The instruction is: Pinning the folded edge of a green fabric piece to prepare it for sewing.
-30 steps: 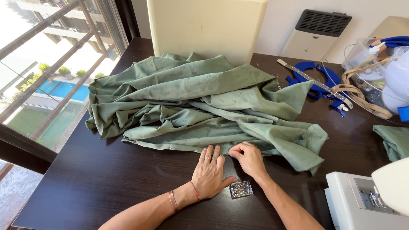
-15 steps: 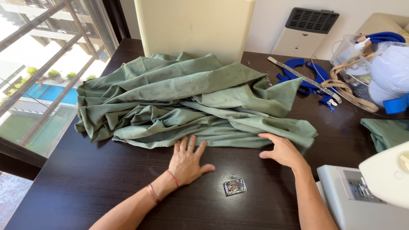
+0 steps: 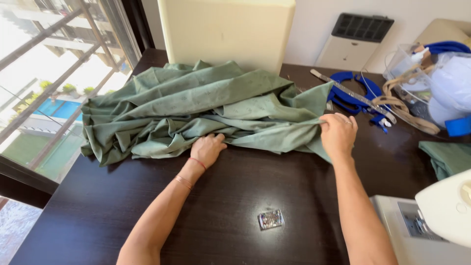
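Cloth: we see a big green cloth (image 3: 196, 105) lying in a crumpled heap on the dark table (image 3: 235, 196), filling the far half of it.
Left hand: our left hand (image 3: 208, 149) rests on the near edge of the cloth, fingers curled and tucked into the folds. We cannot tell if it truly grips the cloth or just presses on it.
Right hand: our right hand (image 3: 337, 133) pinches the right end of the cloth, fingers closed tight on the edge.
Hands together: they are well apart, with a stretch of cloth edge between them.
Small box: a little shiny box (image 3: 271, 219) sits on the bare table near us, between our arms, touching nothing.
Sewing machine: a white sewing machine (image 3: 431, 221) stands at the near right corner.
Scissors: blue scissors (image 3: 355, 95) lie just past the right hand.
Foam block: a pale yellow foam block (image 3: 228, 32) stands behind the cloth.
Window: a window with bars (image 3: 49, 73) is on the left.
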